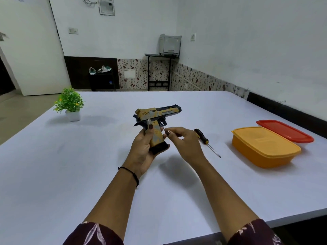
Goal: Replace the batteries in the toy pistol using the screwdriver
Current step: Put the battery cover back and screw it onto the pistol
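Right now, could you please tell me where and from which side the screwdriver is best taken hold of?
Take the screwdriver by its thick black-and-yellow handle, coming down from above with the right hand, which is beside it and looks empty; the left hand grips the toy pistol. The tool lies flat on the table, and its thin shaft gives fingers little to hold.

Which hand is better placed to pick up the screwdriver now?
Right. The right hand is free, next to the screwdriver lying on the table. The left hand grips the toy pistol by its handle.
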